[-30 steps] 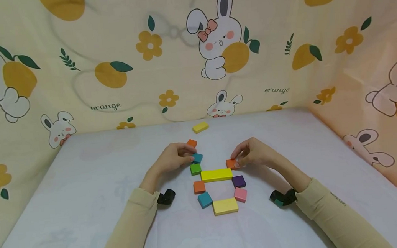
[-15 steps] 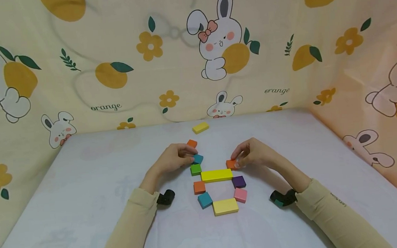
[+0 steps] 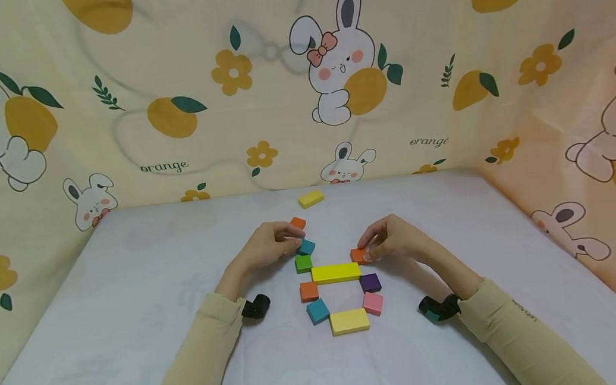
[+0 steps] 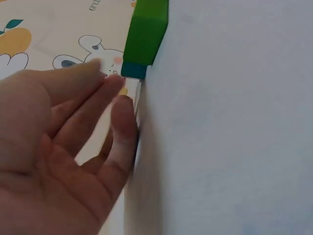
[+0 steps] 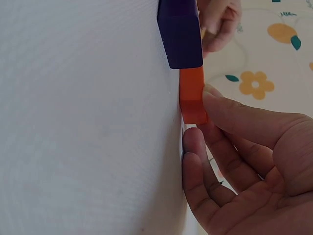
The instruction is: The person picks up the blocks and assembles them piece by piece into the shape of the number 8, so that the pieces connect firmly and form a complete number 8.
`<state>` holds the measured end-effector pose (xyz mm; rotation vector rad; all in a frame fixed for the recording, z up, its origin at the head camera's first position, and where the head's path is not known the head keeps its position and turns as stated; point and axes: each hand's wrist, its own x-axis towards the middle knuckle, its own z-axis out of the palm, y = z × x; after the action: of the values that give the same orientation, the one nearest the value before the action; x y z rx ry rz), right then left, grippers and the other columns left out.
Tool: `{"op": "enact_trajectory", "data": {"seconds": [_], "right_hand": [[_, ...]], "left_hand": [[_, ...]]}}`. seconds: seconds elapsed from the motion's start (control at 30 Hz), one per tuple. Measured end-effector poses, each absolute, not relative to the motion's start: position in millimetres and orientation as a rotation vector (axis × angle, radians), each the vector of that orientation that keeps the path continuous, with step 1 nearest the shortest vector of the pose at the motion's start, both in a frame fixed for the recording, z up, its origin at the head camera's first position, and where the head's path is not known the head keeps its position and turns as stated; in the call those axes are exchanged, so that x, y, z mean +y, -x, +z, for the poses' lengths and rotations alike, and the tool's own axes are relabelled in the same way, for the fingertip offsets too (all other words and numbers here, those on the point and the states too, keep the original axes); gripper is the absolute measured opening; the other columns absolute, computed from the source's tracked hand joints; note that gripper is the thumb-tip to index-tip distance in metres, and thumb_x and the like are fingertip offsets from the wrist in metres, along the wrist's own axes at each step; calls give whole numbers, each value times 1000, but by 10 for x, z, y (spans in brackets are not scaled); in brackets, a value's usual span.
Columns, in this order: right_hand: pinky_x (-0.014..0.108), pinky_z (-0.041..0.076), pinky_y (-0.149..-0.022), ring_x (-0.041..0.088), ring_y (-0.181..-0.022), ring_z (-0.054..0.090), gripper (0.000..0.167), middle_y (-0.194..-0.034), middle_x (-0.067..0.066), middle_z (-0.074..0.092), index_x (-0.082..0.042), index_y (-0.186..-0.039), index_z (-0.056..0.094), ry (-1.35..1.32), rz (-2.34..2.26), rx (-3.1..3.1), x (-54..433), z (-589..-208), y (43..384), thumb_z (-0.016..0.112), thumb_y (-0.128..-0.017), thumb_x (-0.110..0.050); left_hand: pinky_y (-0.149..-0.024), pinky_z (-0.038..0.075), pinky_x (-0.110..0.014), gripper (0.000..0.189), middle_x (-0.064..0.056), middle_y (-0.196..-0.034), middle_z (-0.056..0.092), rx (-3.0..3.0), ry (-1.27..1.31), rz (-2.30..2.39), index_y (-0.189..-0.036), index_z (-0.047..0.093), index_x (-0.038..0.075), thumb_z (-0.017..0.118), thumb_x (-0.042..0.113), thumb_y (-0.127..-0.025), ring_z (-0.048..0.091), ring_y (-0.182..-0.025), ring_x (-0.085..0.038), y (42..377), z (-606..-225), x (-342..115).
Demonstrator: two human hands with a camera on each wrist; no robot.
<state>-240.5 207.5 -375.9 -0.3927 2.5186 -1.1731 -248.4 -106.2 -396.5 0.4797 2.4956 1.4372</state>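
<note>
My left hand (image 3: 270, 243) is beside a blue block (image 3: 305, 247), its thumb and fingers loosely extended. In the left wrist view the fingertips lie close to that block, partly hidden behind a green block (image 4: 146, 32); whether they touch it is hard to tell. An orange block (image 3: 297, 223) sits just beyond the left fingers. My right hand (image 3: 394, 237) pinches another orange block (image 3: 358, 256) between thumb and fingers, at the right end of a long yellow block (image 3: 336, 273). The right wrist view has this orange block low on the table, past a purple block (image 5: 181, 36).
Nearer me, an orange block (image 3: 309, 291), a blue block (image 3: 318, 311), a pale yellow block (image 3: 349, 321) and a pink block (image 3: 373, 303) form a ring with the purple and long yellow ones. A yellow block (image 3: 311, 199) lies at the back, near the patterned cloth (image 3: 217, 127).
The left thumb has lifted slightly up off the blue block, which has turned and shifted a little toward the green one. My right hand stays on its orange block.
</note>
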Motion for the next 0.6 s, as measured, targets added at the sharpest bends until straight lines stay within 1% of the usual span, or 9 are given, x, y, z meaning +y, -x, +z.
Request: {"op": "enact_trajectory", "data": {"seconds": [0.07,0.13,0.23,0.3,0.43,0.5,0.6], "right_hand": [[31,52,-75,25,-86,57,20,-96,6,70,-7,-97,76,396,-1170,2520,2078,-3761,2402,83,-78,-6],[31,52,-75,26,-86,57,20,-96,6,70,-7,-97,76,395,-1169,2523,2083,-3764,2404,83,-79,-5],[31,52,-75,26,-86,58,19,-96,6,70,-7,-97,76,393,-1162,2525,2089,-3757,2408,82,-79,-5],[30,53,-75,26,-87,58,19,-96,5,70,-8,-97,76,385,-1154,2532,2089,-3756,2410,82,-79,-5],[30,52,-75,26,-88,57,18,-94,4,70,-10,-96,76,369,-1145,2536,2080,-3761,2410,83,-79,-6],[31,52,-75,26,-89,57,18,-94,4,70,-10,-95,77,380,-1141,2537,2077,-3767,2407,83,-79,-7],[32,51,-75,26,-89,57,18,-93,3,70,-12,-94,77,376,-1143,2536,2073,-3771,2405,83,-78,-6]], "left_hand": [[-72,54,-32,21,1,-106,68,2516,-446,1499,-113,70,14,68,25,-95,61,-87,-23,2503,-3964,-1087],[-69,54,-35,22,0,-102,68,2532,-434,1589,-112,70,14,69,28,-95,61,-82,-27,2539,-3954,-1124],[-69,55,-42,21,-1,-103,69,2540,-448,1712,-110,70,13,71,24,-93,62,-81,-32,2623,-3923,-1188],[-71,55,-44,22,-4,-108,69,2527,-463,1752,-111,70,11,72,20,-92,63,-85,-34,2688,-3905,-1220],[-74,55,-40,27,-9,-120,65,2496,-437,1705,-117,66,9,73,15,-91,65,-93,-30,2813,-3909,-1257],[-77,54,-36,29,-8,-122,63,2488,-416,1645,-119,64,9,72,14,-92,64,-98,-25,2870,-3924,-1269],[-81,53,-34,31,-4,-123,63,2470,-394,1585,-122,63,9,71,13,-92,63,-104,-21,2935,-3938,-1273]]}}
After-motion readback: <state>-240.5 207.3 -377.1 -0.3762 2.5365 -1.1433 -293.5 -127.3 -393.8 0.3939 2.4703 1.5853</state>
